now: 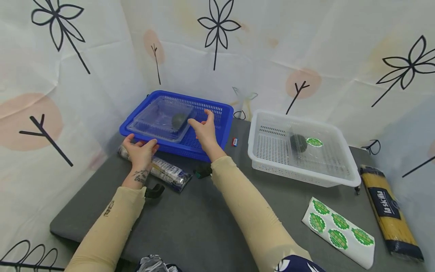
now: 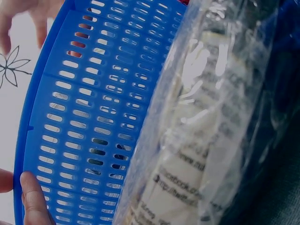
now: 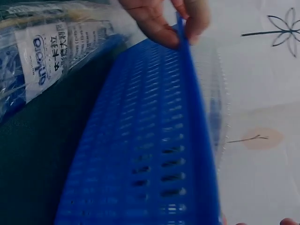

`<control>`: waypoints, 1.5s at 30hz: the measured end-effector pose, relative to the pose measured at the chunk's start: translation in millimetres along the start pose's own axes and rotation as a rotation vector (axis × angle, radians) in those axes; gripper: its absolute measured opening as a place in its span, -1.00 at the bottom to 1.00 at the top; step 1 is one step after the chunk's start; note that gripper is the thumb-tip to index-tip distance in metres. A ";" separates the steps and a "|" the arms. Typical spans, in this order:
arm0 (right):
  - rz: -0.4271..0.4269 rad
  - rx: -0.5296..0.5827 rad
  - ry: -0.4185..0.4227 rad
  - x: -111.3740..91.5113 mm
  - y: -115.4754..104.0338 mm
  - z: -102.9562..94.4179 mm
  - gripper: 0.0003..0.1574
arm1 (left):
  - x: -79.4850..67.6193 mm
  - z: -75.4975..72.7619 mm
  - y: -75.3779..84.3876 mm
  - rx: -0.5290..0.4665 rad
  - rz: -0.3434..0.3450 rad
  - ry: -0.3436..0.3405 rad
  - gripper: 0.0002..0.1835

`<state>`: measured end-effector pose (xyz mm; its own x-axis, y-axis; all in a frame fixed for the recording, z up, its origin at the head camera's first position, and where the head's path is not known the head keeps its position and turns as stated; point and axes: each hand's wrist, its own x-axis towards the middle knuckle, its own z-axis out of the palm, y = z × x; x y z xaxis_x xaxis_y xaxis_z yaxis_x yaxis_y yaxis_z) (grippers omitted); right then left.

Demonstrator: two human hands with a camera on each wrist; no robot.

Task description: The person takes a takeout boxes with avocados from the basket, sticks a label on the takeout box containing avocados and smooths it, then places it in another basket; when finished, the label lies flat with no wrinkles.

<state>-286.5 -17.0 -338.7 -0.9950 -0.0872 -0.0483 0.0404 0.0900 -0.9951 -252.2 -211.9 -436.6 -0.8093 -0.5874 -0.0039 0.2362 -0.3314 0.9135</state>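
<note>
My left hand (image 1: 138, 153) pinches the near-left rim of a blue plastic basket (image 1: 190, 151), thumb and fingers on either side of it. Inside the basket lies a clear plastic container (image 1: 159, 119) with a dark round item (image 1: 178, 121) showing through it. Over the basket's right part is my right hand (image 1: 206, 132), thumb and index finger spread apart, nothing between them. The right wrist view shows the left fingers (image 3: 194, 21) gripping the rim. A printed clear package (image 1: 170, 172) lies in front of the basket, close beneath the left hand.
A white basket (image 1: 289, 172) at right holds a clear container with a green sticker (image 1: 314, 142) and a dark round item. Before it lies a sheet of green stickers (image 1: 338, 232). A pasta pack (image 1: 391, 211) lies far right. A small red-blue item (image 1: 235, 142) sits between the baskets.
</note>
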 end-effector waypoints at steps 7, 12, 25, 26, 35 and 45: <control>0.066 -0.139 -0.069 8.8 0.2 24.6 -0.07 | -0.7 1.0 -1.8 -0.018 0.009 -0.013 -0.12; 0.088 -0.202 -0.099 9.5 2.7 32.7 -0.07 | -0.9 1.4 -9.0 -0.028 0.022 -0.032 -0.12; 0.169 -0.176 -0.171 11.4 4.6 37.3 -0.11 | -3.7 5.4 -11.8 -0.028 0.034 -0.023 -0.15; 0.180 -0.159 -0.170 12.2 4.4 37.6 -0.13 | -3.5 5.4 -11.9 -0.030 0.036 -0.021 -0.15; 0.245 -0.025 -0.186 20.3 2.7 25.7 -0.19 | -20.9 13.2 11.9 -0.014 0.007 -0.003 -0.21; 0.174 0.079 -0.257 18.0 -7.7 5.1 -0.37 | -28.3 14.0 31.2 0.017 -0.045 0.009 -0.22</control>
<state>-304.2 -24.3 -332.3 -0.9174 -0.3258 -0.2286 0.2251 0.0489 -0.9731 -229.5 -195.3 -402.2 -0.8138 -0.5792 -0.0484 0.1905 -0.3446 0.9192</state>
